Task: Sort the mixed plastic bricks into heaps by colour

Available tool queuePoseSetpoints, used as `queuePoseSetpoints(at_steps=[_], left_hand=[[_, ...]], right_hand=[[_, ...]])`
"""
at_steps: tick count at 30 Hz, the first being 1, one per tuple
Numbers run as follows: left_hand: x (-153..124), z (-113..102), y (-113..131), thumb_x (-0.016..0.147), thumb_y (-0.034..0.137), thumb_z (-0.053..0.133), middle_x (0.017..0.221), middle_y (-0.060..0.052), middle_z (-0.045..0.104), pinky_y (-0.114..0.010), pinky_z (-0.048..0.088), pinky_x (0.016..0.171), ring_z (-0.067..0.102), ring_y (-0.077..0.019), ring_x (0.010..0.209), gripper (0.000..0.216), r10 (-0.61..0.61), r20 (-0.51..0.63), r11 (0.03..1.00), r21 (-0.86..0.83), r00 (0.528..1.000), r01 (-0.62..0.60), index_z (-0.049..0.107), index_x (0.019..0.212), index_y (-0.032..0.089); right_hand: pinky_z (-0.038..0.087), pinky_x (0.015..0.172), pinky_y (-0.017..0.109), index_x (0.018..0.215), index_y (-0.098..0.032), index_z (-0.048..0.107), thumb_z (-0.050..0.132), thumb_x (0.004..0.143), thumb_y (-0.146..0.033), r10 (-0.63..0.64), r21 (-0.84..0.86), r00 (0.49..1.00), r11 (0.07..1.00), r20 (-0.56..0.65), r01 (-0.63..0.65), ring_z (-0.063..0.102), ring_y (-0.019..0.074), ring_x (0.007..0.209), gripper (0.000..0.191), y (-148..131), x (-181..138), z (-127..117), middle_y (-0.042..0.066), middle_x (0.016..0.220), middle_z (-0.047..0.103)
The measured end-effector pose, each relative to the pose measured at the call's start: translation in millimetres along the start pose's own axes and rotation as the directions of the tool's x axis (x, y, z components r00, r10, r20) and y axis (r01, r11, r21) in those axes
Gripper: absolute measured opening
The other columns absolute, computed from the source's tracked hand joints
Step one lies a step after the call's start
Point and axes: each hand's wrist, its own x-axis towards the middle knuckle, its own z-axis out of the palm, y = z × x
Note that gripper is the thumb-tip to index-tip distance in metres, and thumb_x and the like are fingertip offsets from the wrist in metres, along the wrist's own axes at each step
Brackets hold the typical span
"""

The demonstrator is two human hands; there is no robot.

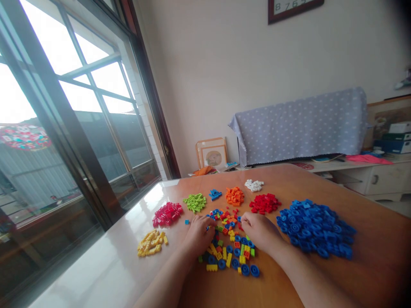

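A mixed pile of toy building bricks (228, 250) in yellow, blue, red, orange and green lies on the table between my hands, with round blue pieces among them. My left hand (201, 233) is at the pile's left edge, its fingers curled in over the bricks; whatever they grip is hidden. On the opposite side, my right hand (258, 229) has its fingers drawn together at the pile's upper right, close to some red bricks. What lies between those fingertips is too small to make out. One small blue brick (186, 222) sits apart, left of my left hand.
Sorted heaps ring the mixed pile on the table (105, 273): yellow (150, 244), pink-red (167, 214), lime green (194, 202), light blue (215, 194), orange (235, 196), white (254, 185), red (265, 203). A large dark blue heap (314, 229) spreads at right.
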Motion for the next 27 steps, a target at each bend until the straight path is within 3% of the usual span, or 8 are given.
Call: queuePoseSetpoints(at_steps=[4, 8, 13, 19, 27], left_hand=[[0.2, 4.9, -9.1, 0.088, 0.021, 0.05, 0.099, -0.005, 0.068, -0.032, 0.043, 0.091, 0.057, -0.0208, 0.102, 0.021, -0.072, -0.108, 0.997, -0.002, 0.992, 0.072, 0.07, 0.097, 0.022], [1.3, 6.8, -3.6, 0.092, 0.03, 0.051, 0.104, -0.007, 0.067, -0.033, 0.042, 0.094, 0.055, -0.0223, 0.105, 0.024, -0.042, -0.081, 0.999, 0.031, 0.996, 0.045, 0.071, 0.103, 0.024], [4.9, 11.1, 2.8, 0.091, 0.036, 0.054, 0.108, -0.006, 0.067, -0.038, 0.037, 0.102, 0.053, -0.0247, 0.11, 0.024, -0.046, -0.048, 0.994, 0.101, 0.998, 0.05, 0.076, 0.096, 0.028], [6.2, 10.1, 1.2, 0.081, 0.025, 0.061, 0.101, -0.004, 0.067, -0.037, 0.037, 0.1, 0.052, -0.0242, 0.108, 0.015, -0.052, -0.014, 0.992, 0.114, 0.999, 0.053, 0.073, 0.09, 0.028], [2.3, 7.2, 1.6, 0.072, 0.012, 0.058, 0.098, -0.003, 0.066, -0.033, 0.041, 0.091, 0.053, -0.0223, 0.103, 0.028, -0.059, -0.028, 0.998, 0.036, 0.998, 0.06, 0.066, 0.095, 0.025]], right_hand=[[0.019, 0.056, 0.026, 0.075, -0.021, 0.062, 0.048, 0.089, -0.025, -0.011, 0.005, 1.0, 1.0, -0.008, 0.012, 0.053, 0.0124, 0.064, 0.021, -0.8, -1.0, -0.2, 0.001, 0.068, 0.064], [0.018, 0.056, 0.026, 0.072, -0.02, 0.06, 0.049, 0.091, -0.028, -0.004, -0.008, 1.0, 1.0, -0.021, 0.003, 0.052, 0.0121, 0.062, 0.023, -1.7, -0.4, 0.3, 0.001, 0.066, 0.063], [0.018, 0.055, 0.026, 0.072, -0.02, 0.06, 0.05, 0.09, -0.028, -0.008, 0.009, 1.0, 1.0, -0.026, 0.008, 0.054, 0.0123, 0.064, 0.023, -3.0, -0.5, 1.0, 0.002, 0.068, 0.065], [0.019, 0.056, 0.026, 0.074, -0.021, 0.063, 0.049, 0.091, -0.028, -0.016, 0.038, 1.0, 0.999, -0.015, 0.016, 0.054, 0.0122, 0.064, 0.022, -2.4, -0.6, 2.3, 0.001, 0.069, 0.065], [0.02, 0.056, 0.026, 0.072, -0.02, 0.061, 0.049, 0.09, -0.028, -0.033, 0.033, 0.999, 0.999, -0.02, 0.033, 0.054, 0.0122, 0.064, 0.024, -0.6, -0.7, 6.1, 0.001, 0.067, 0.065]])
